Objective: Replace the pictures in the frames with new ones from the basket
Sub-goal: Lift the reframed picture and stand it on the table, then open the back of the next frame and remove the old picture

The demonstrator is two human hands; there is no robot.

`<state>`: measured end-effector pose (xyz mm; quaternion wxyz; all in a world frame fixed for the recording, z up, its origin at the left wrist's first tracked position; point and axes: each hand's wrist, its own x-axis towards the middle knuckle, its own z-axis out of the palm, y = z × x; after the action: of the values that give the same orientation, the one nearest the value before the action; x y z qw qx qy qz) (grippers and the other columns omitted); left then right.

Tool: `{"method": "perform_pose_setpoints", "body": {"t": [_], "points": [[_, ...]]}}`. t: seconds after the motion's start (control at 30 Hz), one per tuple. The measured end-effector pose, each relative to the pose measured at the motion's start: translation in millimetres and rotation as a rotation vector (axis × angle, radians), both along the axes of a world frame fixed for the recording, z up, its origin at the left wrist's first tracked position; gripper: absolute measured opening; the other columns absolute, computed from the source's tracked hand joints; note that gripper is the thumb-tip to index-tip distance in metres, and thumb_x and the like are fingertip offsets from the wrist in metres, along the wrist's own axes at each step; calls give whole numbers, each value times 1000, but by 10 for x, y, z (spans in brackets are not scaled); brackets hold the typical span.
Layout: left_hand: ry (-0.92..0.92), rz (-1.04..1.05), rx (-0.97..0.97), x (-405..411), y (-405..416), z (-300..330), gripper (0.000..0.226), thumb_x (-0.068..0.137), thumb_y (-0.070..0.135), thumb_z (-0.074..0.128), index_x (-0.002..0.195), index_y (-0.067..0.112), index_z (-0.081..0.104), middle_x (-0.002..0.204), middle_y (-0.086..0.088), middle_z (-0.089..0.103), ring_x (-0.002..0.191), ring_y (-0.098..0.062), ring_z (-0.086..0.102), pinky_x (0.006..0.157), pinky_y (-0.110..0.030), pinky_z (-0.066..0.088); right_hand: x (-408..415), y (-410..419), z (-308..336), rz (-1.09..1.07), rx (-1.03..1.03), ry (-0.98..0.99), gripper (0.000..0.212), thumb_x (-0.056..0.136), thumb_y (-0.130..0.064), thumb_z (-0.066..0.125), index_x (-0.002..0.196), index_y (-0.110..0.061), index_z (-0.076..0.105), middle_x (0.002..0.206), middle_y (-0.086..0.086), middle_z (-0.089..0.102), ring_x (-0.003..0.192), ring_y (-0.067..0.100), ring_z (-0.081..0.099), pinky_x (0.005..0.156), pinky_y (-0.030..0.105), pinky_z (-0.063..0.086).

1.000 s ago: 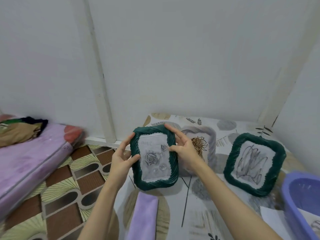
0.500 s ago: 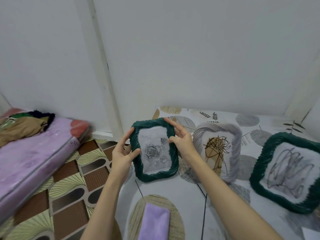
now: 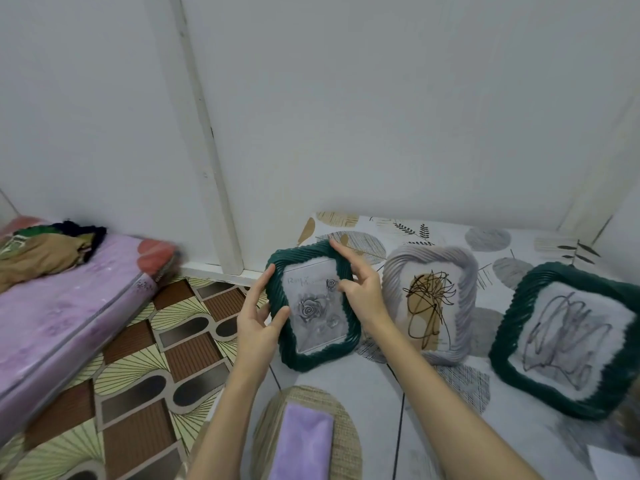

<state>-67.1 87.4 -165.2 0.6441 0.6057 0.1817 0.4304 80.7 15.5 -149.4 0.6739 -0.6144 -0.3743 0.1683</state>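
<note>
A dark green frame (image 3: 320, 353) with a grey rose picture stands upright at the table's left edge. My left hand (image 3: 256, 325) holds its left side, thumb on the front rim. My right hand (image 3: 360, 289) holds its upper right side, thumb on the glass. To its right stands a grey frame (image 3: 460, 306) with a black scribble on tan. Further right leans a second green frame (image 3: 512, 344) with a grey scribble picture. The basket is out of view.
The table carries a leaf-patterned cloth (image 3: 381, 393). A folded purple cloth (image 3: 303, 443) lies near the front edge. A sheet of white paper (image 3: 613, 467) shows at the bottom right. A purple mattress (image 3: 59, 317) with clothes lies left, over patterned floor (image 3: 138, 375). White wall behind.
The view has swung left, so the basket has left the frame. Both hands have kept their hold on the rose frame, which now stands at the table's left edge beside the grey frame.
</note>
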Motion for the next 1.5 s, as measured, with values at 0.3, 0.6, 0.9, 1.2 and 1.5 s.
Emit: {"method": "perform_pose_setpoints", "body": {"t": [0.3, 0.6, 0.9, 1.2, 1.5], "points": [[107, 325, 599, 223, -483, 213, 45, 78, 8, 63, 121, 22, 55, 133, 1, 48, 126, -4, 40, 106, -14, 30, -66, -905, 141, -368, -10, -382, 62, 79, 10, 49, 125, -31, 52, 136, -8, 42, 106, -13, 41, 79, 3, 37], [408, -159, 342, 1022, -933, -13, 84, 82, -5, 56, 147, 29, 15, 152, 1, 24, 139, -19, 27, 113, -47, 28, 256, -1348, -79, -521, -309, -81, 86, 84, 12, 48, 146, -38, 17, 149, 3, 22, 104, 1, 44, 68, 12, 44], [239, -371, -138, 643, -1198, 254, 40, 88, 8, 58, 125, 21, 51, 115, -9, 60, 92, -17, 63, 72, -34, 57, 76, -1950, 72, -465, -279, -46, 76, 85, 10, 52, 144, -32, 28, 121, -3, 42, 98, 16, 56, 81, 18, 51], [136, -379, -101, 199, -1803, 391, 33, 83, 2, 62, 114, 12, 60, 108, 1, 67, 87, -12, 67, 69, -28, 57, -556, -2574, 321, -426, -270, -267, 55, 86, -51, 50, 137, -50, 28, 139, -7, 37, 124, 5, 40, 105, 37, 38], [265, -507, 248, -50, -2331, 428, 34, 75, -1, 71, 94, 27, 67, 86, 12, 71, 83, 2, 67, 69, -15, 51, -883, -2763, 361, -566, -316, -245, 63, 78, -53, 57, 134, -53, 27, 120, -6, 59, 94, 17, 64, 83, 36, 54]]}}
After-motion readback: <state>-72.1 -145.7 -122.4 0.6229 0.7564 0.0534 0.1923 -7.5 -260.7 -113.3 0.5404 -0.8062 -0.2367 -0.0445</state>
